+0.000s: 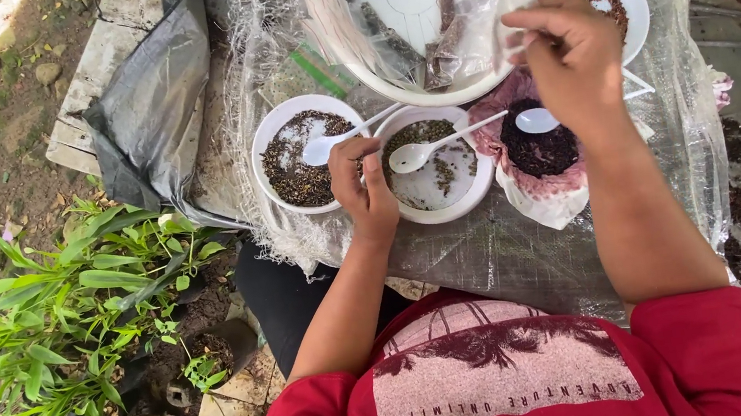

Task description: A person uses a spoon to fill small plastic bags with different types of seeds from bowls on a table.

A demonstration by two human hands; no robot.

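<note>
Head view looked straight down on a plastic-covered worktop (533, 262) set with small white bowls of seeds. The left hand (364, 189) rested at the near rim of the middle bowl (441, 190), its grip pinched shut on the handle end of a white plastic spoon (330, 142) whose scoop lay in the left bowl (296, 156) among dark seeds. That spoon's long axis ran from the fingers up and leftward, scoop pointing away to the left. A second spoon (439, 143) lay across the middle bowl, handle pointing right and slightly away. The right hand (566, 50) hovered above the pink-stained bowl of dark pulp (537, 156), fingers curled and closed; whether they pinched anything small could not be told. A third spoon (537, 120) sat in that pulp. Scooping would likely go best with the spoon kept level and the bowl steadied, so seeds stayed sorted and none spilled onto the sheet.
</note>
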